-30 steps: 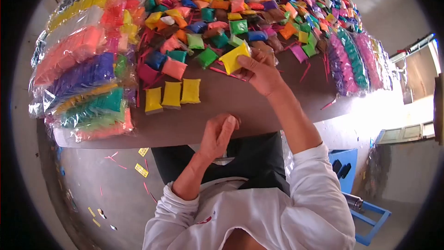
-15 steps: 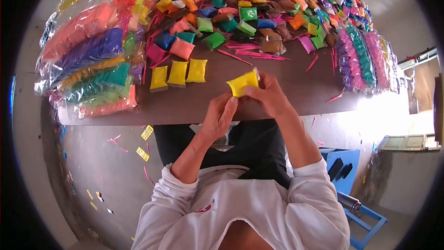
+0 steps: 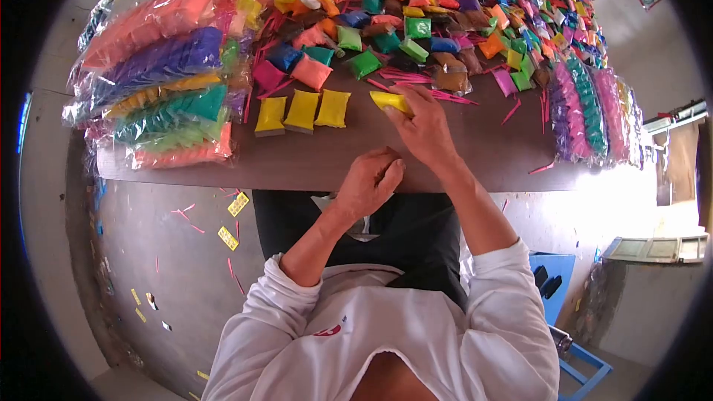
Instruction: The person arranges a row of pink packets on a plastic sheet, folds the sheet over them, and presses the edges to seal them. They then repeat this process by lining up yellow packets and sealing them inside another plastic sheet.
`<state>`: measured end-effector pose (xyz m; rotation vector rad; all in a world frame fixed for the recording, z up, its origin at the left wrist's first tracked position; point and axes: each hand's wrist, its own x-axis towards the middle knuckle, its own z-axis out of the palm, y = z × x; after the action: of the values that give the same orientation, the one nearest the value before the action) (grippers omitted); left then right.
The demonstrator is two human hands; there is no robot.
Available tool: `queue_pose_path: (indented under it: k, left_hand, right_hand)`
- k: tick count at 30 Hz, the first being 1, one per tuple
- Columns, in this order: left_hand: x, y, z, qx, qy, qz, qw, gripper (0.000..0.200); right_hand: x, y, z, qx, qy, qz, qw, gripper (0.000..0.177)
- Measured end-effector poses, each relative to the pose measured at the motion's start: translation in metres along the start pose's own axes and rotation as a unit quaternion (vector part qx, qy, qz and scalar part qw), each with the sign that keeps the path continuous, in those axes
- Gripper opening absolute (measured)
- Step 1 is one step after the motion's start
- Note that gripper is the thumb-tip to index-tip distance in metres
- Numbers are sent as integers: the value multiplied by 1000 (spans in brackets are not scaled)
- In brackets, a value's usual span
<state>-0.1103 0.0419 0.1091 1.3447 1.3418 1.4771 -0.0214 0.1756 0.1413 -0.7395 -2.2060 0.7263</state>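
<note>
My right hand [image 3: 425, 125] reaches forward over the brown table and grips a small yellow packet [image 3: 388, 101] at its right end, fingers partly covering it. To its left, three similar yellow packets lie side by side in a row: the left one [image 3: 270, 115], the middle one [image 3: 302, 110] and the right one [image 3: 333, 108]. My left hand [image 3: 369, 184] rests at the table's front edge, apart from the packet. Its fingers are curled in, and nothing shows in them.
A large heap of colourful packets [image 3: 416, 28] covers the back of the table [image 3: 490, 167]. Clear bags of packets stand in a left stack [image 3: 160, 59] and a right row [image 3: 590, 111]. Pink strips [image 3: 457, 98] lie before the heap. A blue stool [image 3: 553, 282] stands lower right.
My right hand has moved forward with the yellow packet. My left hand has come off the packet and curled near the table edge. The view has shifted slightly.
</note>
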Motion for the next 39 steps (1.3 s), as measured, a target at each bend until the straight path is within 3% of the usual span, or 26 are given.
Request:
queue_pose_path:
  k: [8,11,14,17,20,26,29,32,35,37,39]
  left_hand:
    - [0,-6,-2,40,3,63,997,22]
    - [0,-8,-3,57,-8,73,996,23]
    - [0,-5,-2,44,-3,52,998,23]
    - [0,-3,-3,41,-9,49,998,22]
    - [0,-6,-4,45,-7,62,997,22]
    - [1,-5,-4,53,-2,85,995,19]
    - [1,-4,-5,40,-2,76,996,16]
    - [0,-1,-7,30,-5,54,998,14]
    - [-1,4,-10,28,-38,-2,999,11]
    - [-4,-3,-8,-15,-46,-36,998,11]
    - [-4,-9,-6,-28,-33,11,999,9]
  right_hand:
    - [6,13,25,-95,-115,-115,982,53]
    - [4,14,17,-62,-97,-140,983,56]
    - [5,16,11,71,-158,-8,985,48]
    - [5,21,17,60,-163,-6,985,38]
    - [5,29,28,22,-110,-79,991,28]
    - [11,24,27,2,-83,-118,990,18]
    - [29,22,19,31,-144,-40,988,16]
    - [61,11,24,12,-73,-43,996,16]
    - [110,11,38,-28,-6,-119,992,15]
    - [145,6,49,-30,-14,-78,996,17]
    - [183,9,65,-51,-17,-55,997,20]
